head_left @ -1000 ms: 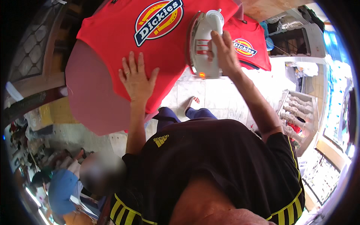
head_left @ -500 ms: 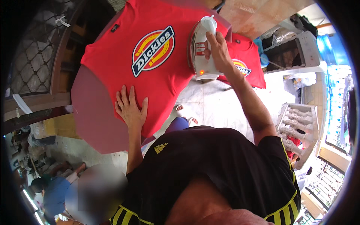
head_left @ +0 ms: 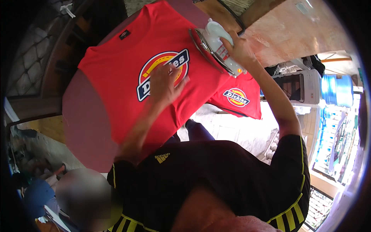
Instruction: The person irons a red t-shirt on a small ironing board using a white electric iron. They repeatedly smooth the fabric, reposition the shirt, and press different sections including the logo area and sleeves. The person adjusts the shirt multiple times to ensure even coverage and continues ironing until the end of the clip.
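A red T-shirt point(head_left: 112, 67) with a round printed emblem lies spread on a dull maroon, padded board point(head_left: 85, 123). My right hand point(head_left: 244, 51) grips the handle of a white clothes iron point(head_left: 228, 58) at the shirt's right side. The iron is tilted, with its metal sole edge turned toward the shirt; whether it touches the cloth I cannot tell. An orange light glows at its heel end. My left hand point(head_left: 165, 86) is over the emblem, hiding part of it. It is smeared by motion, but thumb and fingers look apart, with nothing held.
Another red shirt point(head_left: 247, 108) with a similar emblem lies lower down, beyond the board's right side. A white oven-like appliance point(head_left: 311, 87) and a large blue water bottle point(head_left: 338, 91) stand at right. At lower left is a person in blue point(head_left: 38, 197). A lattice door point(head_left: 29, 58) borders the left.
My left hand has left the shirt's lower left part and moved up and right over the emblem. The iron has gone slightly right and tipped over, showing its sole edge.
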The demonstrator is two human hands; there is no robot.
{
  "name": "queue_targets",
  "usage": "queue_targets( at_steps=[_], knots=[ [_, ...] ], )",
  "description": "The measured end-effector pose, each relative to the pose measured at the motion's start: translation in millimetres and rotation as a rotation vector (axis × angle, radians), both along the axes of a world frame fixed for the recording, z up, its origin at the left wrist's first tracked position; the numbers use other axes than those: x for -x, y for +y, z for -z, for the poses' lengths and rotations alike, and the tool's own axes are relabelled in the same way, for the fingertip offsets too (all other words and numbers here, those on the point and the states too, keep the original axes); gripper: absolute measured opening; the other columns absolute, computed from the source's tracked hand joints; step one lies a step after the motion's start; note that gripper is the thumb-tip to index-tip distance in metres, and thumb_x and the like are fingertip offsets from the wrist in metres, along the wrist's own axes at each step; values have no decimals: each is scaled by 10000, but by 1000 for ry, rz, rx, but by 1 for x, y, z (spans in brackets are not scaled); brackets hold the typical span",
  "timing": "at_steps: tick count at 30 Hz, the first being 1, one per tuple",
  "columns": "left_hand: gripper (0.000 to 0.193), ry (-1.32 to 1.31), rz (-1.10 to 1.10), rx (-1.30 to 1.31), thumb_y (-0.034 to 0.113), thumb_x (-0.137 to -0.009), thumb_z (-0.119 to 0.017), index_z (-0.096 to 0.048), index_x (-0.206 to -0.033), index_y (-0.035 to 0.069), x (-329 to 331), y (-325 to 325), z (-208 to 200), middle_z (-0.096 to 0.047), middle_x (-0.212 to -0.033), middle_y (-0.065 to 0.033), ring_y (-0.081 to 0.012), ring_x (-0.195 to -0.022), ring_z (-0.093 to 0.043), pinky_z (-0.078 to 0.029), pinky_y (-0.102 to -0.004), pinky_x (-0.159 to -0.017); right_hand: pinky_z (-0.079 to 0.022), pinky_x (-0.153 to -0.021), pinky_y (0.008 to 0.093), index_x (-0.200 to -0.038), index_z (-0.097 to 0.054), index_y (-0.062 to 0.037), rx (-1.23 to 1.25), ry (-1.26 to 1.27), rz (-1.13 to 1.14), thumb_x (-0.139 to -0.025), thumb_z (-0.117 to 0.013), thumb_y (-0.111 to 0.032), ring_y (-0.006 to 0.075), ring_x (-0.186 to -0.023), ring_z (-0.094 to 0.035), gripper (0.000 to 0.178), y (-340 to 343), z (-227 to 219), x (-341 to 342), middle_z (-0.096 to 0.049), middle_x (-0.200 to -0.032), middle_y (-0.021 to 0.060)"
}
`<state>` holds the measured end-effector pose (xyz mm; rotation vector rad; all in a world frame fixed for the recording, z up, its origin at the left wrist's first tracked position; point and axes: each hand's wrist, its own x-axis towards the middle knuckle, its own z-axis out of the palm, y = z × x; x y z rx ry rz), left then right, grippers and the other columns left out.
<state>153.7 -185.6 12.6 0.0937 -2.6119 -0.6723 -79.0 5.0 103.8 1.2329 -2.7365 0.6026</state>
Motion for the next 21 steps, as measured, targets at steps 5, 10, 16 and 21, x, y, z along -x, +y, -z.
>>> queue_targets(
  at_steps=[5,10,16,21],
  knots=[
    [460,239,-306,320,421,-910,-617,-602,-1234,95,123,-118,-13,-507,-1330,-132,-351,-1220,-475,-406,-545,-948,-536,-662,522,-1218,-513,-38,135,-47,88,-921,-648,-293,467,-800,-663,414,26,9,-8,-657,-817,301],
    [429,442,-561,657,414,-856,-681,-668,-952,-3,224,-212,1,-659,-1029,-175,-336,-921,-632,-499,-434,-801,-539,-663,508,-1223,-507,-44,58,-143,40,-912,-666,-250,469,-815,-661,405,0,3,5,-666,-834,280],
    [330,38,-174,-98,350,-881,-663,-670,-918,22,257,-243,-10,-685,-909,-167,-317,-839,-652,-506,-409,-755,-542,-698,505,-1233,-502,-32,90,-107,-169,-902,-669,-282,457,-811,-659,447,-62,-4,54,-664,-847,271],
    [266,70,-180,-219,284,-888,-649,-644,-867,18,262,-257,13,-673,-800,-172,-301,-767,-653,-499,-393,-706,-529,-604,490,-1200,-514,-26,147,15,-282,-923,-653,-292,442,-731,-657,409,-131,-6,75,-660,-804,256]
  ],
)
